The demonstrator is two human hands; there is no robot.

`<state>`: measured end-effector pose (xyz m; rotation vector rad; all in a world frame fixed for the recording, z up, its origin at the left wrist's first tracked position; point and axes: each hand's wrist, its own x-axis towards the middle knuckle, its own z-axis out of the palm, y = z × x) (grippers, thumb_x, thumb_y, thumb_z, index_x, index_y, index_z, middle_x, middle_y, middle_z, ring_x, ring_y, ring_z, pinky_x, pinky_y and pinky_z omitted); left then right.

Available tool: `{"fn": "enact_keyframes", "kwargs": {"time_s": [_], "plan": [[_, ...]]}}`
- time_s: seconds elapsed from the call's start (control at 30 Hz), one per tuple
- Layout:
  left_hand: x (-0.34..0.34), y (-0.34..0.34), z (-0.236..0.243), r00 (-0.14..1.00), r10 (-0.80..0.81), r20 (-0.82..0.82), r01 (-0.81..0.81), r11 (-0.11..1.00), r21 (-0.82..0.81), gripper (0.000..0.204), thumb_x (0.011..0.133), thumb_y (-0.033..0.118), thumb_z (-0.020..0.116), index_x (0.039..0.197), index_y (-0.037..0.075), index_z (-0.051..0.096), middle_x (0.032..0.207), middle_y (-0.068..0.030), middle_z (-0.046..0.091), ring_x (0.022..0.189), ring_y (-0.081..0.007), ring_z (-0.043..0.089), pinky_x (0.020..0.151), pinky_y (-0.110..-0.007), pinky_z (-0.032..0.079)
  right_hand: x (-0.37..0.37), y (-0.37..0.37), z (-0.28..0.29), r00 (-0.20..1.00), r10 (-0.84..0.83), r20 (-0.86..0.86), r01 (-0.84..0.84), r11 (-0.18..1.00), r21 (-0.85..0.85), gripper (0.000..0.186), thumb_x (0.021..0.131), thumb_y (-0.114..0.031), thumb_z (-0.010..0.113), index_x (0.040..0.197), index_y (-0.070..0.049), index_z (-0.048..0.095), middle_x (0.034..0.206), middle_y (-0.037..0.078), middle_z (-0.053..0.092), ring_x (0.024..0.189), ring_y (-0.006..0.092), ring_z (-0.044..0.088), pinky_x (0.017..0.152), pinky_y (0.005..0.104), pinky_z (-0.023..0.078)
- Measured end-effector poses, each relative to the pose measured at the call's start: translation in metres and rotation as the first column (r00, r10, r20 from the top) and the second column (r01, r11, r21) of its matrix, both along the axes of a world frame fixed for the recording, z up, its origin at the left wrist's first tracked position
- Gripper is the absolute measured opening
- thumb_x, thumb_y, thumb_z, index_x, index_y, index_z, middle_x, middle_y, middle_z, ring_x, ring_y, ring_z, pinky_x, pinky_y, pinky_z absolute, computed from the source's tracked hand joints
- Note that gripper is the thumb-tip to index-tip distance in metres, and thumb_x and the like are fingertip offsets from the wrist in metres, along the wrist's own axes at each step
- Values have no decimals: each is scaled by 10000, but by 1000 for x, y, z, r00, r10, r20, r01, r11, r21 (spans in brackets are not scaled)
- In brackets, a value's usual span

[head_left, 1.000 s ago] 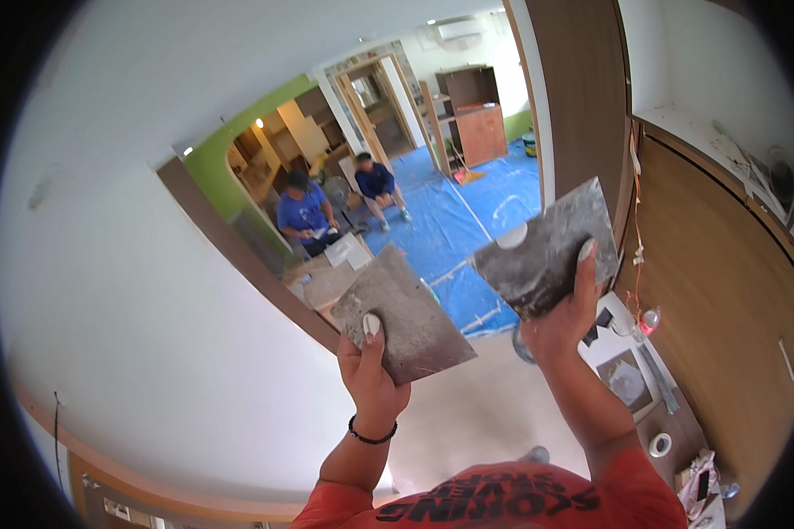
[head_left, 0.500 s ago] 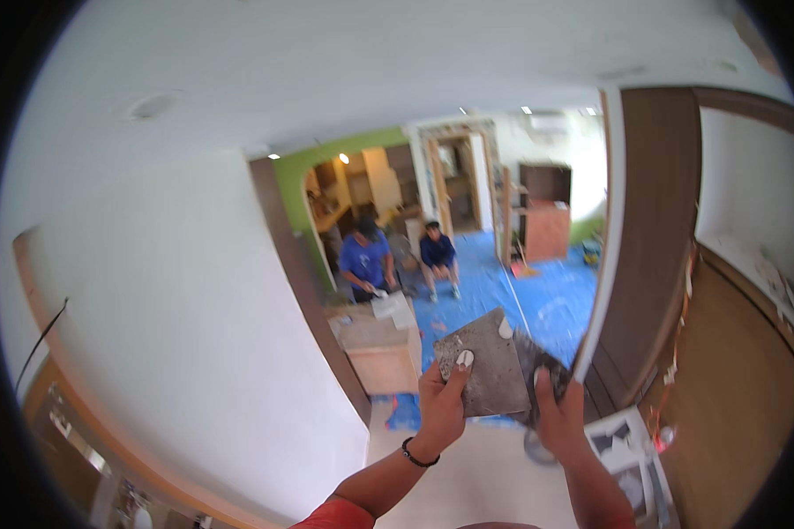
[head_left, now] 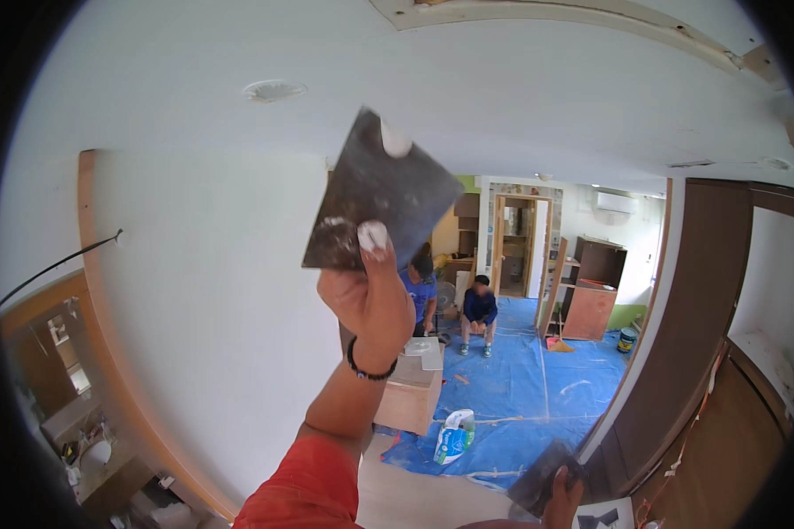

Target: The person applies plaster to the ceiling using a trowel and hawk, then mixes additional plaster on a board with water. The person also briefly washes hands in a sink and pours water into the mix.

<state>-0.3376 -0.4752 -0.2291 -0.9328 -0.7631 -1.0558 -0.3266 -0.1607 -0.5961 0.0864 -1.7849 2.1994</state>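
Observation:
My left hand (head_left: 366, 300), raised in front of me, grips a square dark metal scraper plate (head_left: 370, 189), its thumb on the face. A dab of white paste (head_left: 395, 137) sits near the plate's top edge, just below the ceiling (head_left: 520, 97) from this viewpoint. Low at the lower right, my right hand (head_left: 563, 498) is closed on a second dark plate (head_left: 535, 476), partly blurred.
Two people, one in blue (head_left: 422, 286), one seated (head_left: 480, 307), are beyond a wooden box (head_left: 406, 401). A blue floor sheet (head_left: 520, 379) holds a bag (head_left: 454, 436). A pale wall (head_left: 203, 300) stands left, brown panels (head_left: 706, 291) right.
My left hand has risen high with its plate, which now carries the white dab. My right hand has dropped away to the lower right. The view has tilted up toward the ceiling.

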Motion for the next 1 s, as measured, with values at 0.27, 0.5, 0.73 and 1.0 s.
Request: {"fn": "enact_keyframes", "kwargs": {"time_s": [0.27,0.5,0.73,1.0], "plan": [[43,-35,116,480,792,-377,-771,586,249,507,820,-127,547,1306,-17,637,1259,-142,656,1085,-222,583,923,-303,443,-10,22,-41,988,28,151,-44,994,99,429,1036,-368,616,1272,-10,602,1093,75,664,945,137,580,800,340,509],[52,-55,195,-123,941,-315,-858,58,510,798,699,-167,569,1430,152,607,1429,-55,559,1266,-257,499,1054,-381,357,-4,28,-56,981,-8,193,-18,991,130,488,1028,-419,614,1260,9,618,1081,84,667,939,157,584,803,340,501],[19,-62,197,-214,942,-258,-851,-51,523,778,713,-130,586,1425,185,608,1469,-13,527,1310,-236,475,1098,-411,320,3,28,-69,977,-28,211,2,993,121,550,1020,-471,613,1248,29,634,1069,92,670,933,177,587,806,341,492],[1,-59,216,-227,953,-201,-814,-72,576,687,793,-85,606,1416,205,616,1468,-3,523,1327,-238,457,1133,-452,280,-11,46,-121,784,-226,-578,551,682,481,711,1001,-542,613,1350,75,575,1274,175,638,1127,270,584,987,382,453]]}}
